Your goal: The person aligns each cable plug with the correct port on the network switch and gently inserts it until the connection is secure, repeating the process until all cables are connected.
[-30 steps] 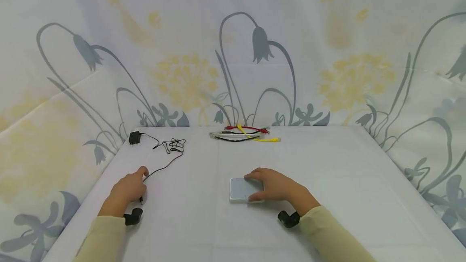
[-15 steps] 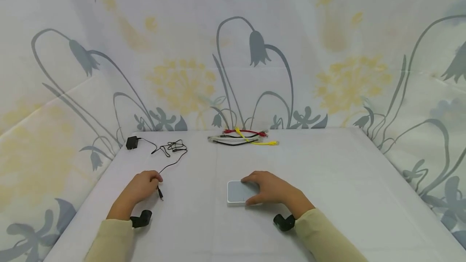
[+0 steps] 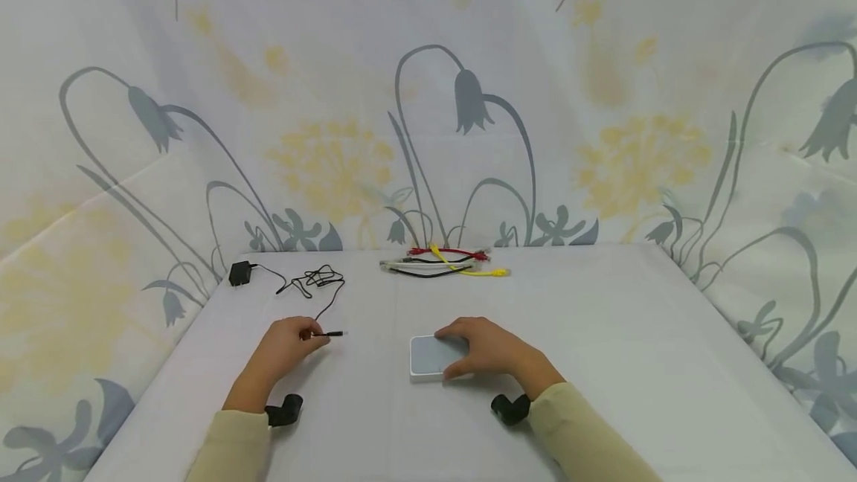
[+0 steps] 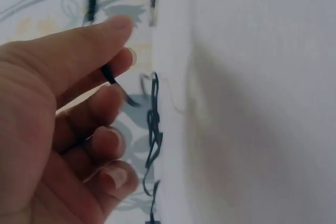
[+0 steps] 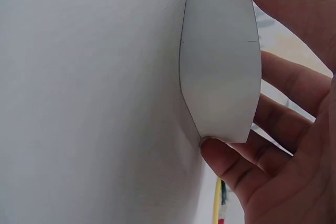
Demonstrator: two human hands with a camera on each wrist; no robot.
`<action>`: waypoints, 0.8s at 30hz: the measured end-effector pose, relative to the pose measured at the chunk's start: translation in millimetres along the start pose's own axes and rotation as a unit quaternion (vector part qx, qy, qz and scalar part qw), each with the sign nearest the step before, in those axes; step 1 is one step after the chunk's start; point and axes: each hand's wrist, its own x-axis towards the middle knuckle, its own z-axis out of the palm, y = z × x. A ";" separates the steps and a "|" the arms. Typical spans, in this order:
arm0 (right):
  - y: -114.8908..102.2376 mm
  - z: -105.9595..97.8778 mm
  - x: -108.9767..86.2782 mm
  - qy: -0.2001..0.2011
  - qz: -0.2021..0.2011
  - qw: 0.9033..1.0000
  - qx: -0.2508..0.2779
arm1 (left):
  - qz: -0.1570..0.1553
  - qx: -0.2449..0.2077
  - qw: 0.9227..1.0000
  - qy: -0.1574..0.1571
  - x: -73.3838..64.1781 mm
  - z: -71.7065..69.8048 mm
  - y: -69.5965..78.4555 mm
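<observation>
We've got the left hand (image 3: 284,348) left of centre in the lower half, thumb and fingertips pinching a thin black cord (image 3: 321,277) right by its slim plug (image 3: 332,333), which points toward the right side of the frame. The right hand (image 3: 492,350) is just right of centre, gripping a flat white box (image 3: 428,357) with a grey top, thumb on the near edge and fingers on the far one. That box is in the lower middle, lying on the white table (image 3: 636,355). Further out, we can follow the cord up to a loose tangle, then to a black power adapter (image 3: 239,273) at the table's far left corner. Top middle of the table, we spot short red, black, white and yellow cables (image 3: 438,265) piled together, with a flowery curtain (image 3: 335,58) behind.
</observation>
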 end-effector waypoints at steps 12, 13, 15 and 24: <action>1.7 2.9 13.0 -0.007 0.010 0.999 0.036 | 0.071 0.024 0.997 0.009 12.7 27.0 36.5; 2.2 3.4 13.8 -0.007 0.008 0.999 0.037 | 0.072 0.018 0.997 0.005 12.9 29.4 38.1; 3.2 3.9 15.2 -0.009 0.009 0.999 0.042 | 0.074 0.011 0.997 0.004 12.5 33.6 42.0; 5.2 3.0 12.8 -0.012 0.002 0.999 0.038 | 0.073 0.012 0.997 -0.037 8.2 42.7 60.9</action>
